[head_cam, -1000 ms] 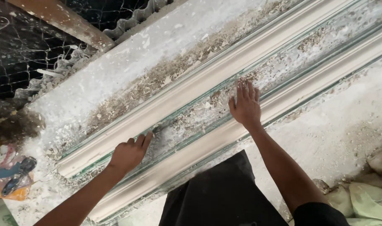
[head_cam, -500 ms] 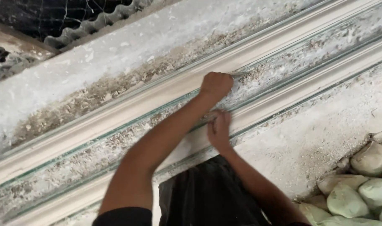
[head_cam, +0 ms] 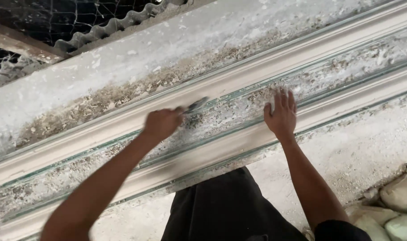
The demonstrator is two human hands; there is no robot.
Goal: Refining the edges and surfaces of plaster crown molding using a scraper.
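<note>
A long white plaster moulding (head_cam: 239, 78) runs slantwise across a dusty work surface, with a rough, crumb-covered channel (head_cam: 230, 116) between its two raised rails. My left hand (head_cam: 162, 123) is closed around a thin dark flat tool (head_cam: 195, 105) whose tip lies on the channel near the upper rail. My right hand (head_cam: 281, 114) lies flat with fingers spread on the channel, its wrist over the lower rail (head_cam: 221, 147).
A dusty white slab (head_cam: 123, 67) lies beyond the moulding, and behind it are a corrugated sheet edge (head_cam: 118, 24) and wire mesh (head_cam: 43, 18). Pale filled sacks (head_cam: 397, 201) are piled at the lower right. My dark trousers (head_cam: 226, 209) show at the bottom.
My hands, close together half a second ago, have drawn apart: the left has moved left along the channel with the tool, and the right is now spread flat further right.
</note>
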